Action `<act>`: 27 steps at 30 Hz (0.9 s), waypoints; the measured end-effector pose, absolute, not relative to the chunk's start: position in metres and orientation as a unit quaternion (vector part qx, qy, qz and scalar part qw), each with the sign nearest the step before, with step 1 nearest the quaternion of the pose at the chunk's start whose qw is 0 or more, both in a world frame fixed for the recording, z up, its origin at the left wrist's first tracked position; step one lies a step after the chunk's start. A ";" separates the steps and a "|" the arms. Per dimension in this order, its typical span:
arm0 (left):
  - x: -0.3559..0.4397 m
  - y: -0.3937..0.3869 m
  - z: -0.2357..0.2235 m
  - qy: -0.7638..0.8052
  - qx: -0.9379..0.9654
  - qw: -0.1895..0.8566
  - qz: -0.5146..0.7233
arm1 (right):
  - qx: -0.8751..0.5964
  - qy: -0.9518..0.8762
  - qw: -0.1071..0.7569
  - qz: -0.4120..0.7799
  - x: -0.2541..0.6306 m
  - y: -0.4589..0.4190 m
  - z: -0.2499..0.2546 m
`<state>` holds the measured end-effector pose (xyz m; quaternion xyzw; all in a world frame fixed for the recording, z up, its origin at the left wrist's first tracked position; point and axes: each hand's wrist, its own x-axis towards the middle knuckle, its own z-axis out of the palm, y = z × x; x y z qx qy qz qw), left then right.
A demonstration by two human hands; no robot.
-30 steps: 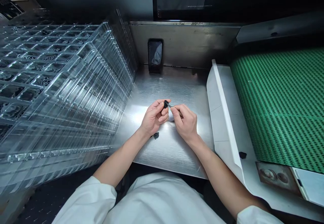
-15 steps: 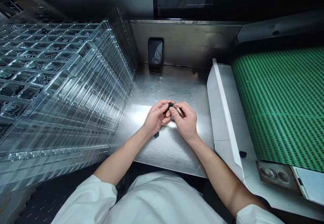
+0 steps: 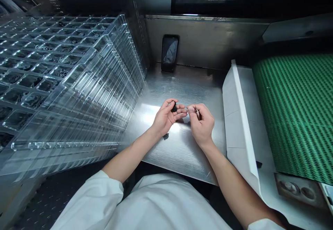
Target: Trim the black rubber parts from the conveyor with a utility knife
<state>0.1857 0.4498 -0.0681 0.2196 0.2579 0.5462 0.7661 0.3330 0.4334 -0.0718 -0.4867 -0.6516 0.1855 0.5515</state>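
Fingers [image 3: 179,107] of the left hand [image 3: 166,116] are curling around a small black part [image 3: 174,108] — the right hand [image 3: 201,121] is drawing away, pinching a slim metal tool [image 3: 197,114] — while a second black part [image 3: 165,136] is lying on the steel counter [image 3: 182,84].
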 end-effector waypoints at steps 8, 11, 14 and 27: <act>0.188 0.448 -0.068 0.198 0.201 0.771 0.570 | -0.468 -0.723 0.492 0.129 0.321 0.436 -0.083; 0.189 0.446 -0.067 0.196 0.200 0.771 0.572 | -0.470 -0.723 0.493 0.116 0.321 0.440 -0.088; 0.189 0.446 -0.065 0.189 0.202 0.776 0.566 | -0.440 -0.719 0.520 0.137 0.321 0.440 -0.087; 0.181 0.452 -0.065 0.307 0.265 0.758 0.510 | -0.483 -0.586 0.569 0.314 0.331 0.437 -0.083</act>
